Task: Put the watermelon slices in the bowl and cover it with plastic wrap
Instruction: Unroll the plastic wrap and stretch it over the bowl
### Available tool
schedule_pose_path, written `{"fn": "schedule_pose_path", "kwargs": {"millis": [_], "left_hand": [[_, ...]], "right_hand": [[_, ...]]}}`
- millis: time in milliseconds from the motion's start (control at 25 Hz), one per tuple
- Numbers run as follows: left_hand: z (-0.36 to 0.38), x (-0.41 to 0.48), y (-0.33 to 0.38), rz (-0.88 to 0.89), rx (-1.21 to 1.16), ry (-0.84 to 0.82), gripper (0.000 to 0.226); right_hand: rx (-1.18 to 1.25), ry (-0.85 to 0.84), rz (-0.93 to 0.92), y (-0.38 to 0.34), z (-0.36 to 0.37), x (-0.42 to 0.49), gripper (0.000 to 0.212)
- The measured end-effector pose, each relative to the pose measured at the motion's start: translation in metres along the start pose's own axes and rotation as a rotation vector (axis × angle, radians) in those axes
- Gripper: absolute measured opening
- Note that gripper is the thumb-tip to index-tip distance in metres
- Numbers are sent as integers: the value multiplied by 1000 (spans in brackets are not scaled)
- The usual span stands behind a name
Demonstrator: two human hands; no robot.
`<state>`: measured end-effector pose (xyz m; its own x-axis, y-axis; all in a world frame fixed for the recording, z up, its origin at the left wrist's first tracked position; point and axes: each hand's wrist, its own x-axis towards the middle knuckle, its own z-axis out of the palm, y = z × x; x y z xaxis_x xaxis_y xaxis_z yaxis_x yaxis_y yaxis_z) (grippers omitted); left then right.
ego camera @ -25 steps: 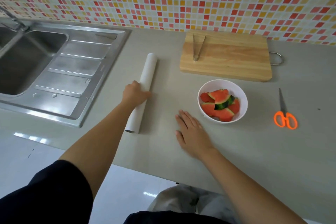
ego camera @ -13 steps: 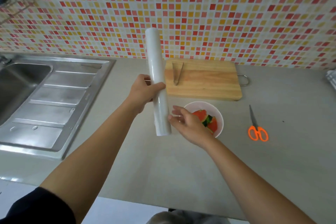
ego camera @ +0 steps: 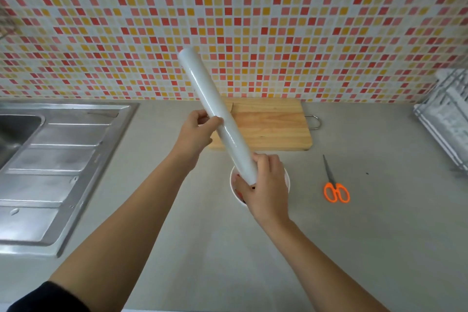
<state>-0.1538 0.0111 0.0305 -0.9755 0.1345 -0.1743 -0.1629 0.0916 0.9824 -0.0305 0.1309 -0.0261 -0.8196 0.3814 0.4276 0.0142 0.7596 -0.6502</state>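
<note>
A long white roll of plastic wrap (ego camera: 210, 106) is held up in the air, tilted, its far end toward the tiled wall. My left hand (ego camera: 196, 134) grips it near the middle. My right hand (ego camera: 266, 190) is closed around its near, lower end. Under my right hand sits the white bowl (ego camera: 234, 191), mostly hidden; only its left rim and a sliver of red watermelon (ego camera: 240, 195) show.
A wooden cutting board (ego camera: 273, 126) lies behind the bowl against the wall. Orange-handled scissors (ego camera: 335, 189) lie to the right on the grey counter. A steel sink with drainboard (ego camera: 50, 164) fills the left. A wire rack (ego camera: 445, 121) stands at the far right.
The roll was lifted off the counter by my left hand. My right hand rose from the counter and took hold of its lower end. The roll now tilts over the bowl.
</note>
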Motion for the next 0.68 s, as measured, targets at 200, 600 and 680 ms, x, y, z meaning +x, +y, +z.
{"fn": "schedule_pose_path", "kwargs": {"millis": [200, 600, 680], "left_hand": [[-1, 1, -2, -15, -235, -148, 31], [-3, 3, 6, 89, -204, -293, 26], [0, 2, 9, 102, -178, -301, 28]], "right_hand": [[94, -63, -27, 2, -10, -2, 69], [655, -261, 368, 25, -24, 16, 10], [622, -276, 378, 28, -25, 19, 14]]}}
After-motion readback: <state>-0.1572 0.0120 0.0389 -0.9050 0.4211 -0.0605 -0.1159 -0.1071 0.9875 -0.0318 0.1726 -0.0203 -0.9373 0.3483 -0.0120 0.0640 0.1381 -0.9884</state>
